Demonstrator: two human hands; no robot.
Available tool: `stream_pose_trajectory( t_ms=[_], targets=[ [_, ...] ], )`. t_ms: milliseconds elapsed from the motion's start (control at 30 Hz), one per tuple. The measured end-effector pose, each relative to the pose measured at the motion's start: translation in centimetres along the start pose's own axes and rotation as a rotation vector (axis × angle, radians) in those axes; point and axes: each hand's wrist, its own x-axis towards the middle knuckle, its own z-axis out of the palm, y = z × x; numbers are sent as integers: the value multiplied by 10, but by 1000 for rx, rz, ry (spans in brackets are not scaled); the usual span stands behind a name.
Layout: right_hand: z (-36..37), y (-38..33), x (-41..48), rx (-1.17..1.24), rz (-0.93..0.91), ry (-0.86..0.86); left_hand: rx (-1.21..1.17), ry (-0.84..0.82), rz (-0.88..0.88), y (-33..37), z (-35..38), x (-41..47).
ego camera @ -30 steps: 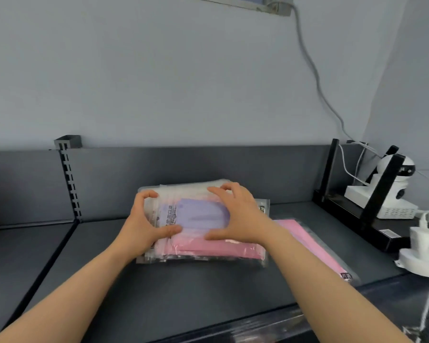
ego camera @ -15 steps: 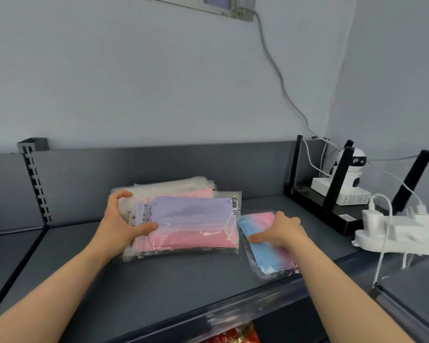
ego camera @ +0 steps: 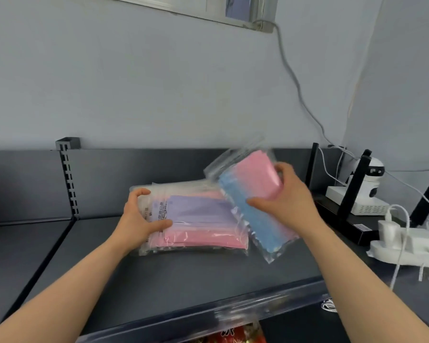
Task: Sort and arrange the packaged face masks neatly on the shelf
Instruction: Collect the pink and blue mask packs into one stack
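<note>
While left hand clasps stack, right hand holds pack tilted.

A shop is being suggested: goods are being kept on dark metal gondola shelving with a slotted upright and a clear price-strip rail along the front edge. Sealed packs of face masks are being laid out there, with red packaged goods being stored below.
</note>
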Motion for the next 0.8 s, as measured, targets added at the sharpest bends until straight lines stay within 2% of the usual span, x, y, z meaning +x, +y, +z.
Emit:
stream_pose_trajectory(
  t_ms=[100, 200, 267, 367, 433, 500, 567, 600, 700, 800],
  targets=[
    [26, -15, -2, -237, -201, -276, 8, -43, 5, 2, -4, -3],
    [57, -23, 3, -436, -375, -446, -179, -69, -4, 7, -10, -8],
    [77, -31, 6, -443, -461, -446, -236, -77, -47, 13, -12, -13],
    [102, -36, 5, -417, -543, -318, -64, -69, -9, 15, -7, -16],
    [109, -28, 4, -323, -364, -218, -53, -37, 18, 13, -6, -16],
    [105, -8, 4, -148, -21, -209, -67, -20, 29, 10, -6, -15],
    [98, 15, 5, 139, 278, -347, -77, -15, 20, 6, -6, -13],
    [97, 23, 6, 314, 354, -451, -75, -24, 10, 5, -6, -11],
    [107, 35, 13, 637, 328, -644, -58, -76, -27, 5, -10, -7],
    [119, 31, 27, 775, 258, -671, -10, -99, -22, 6, -18, 5]
  ],
)
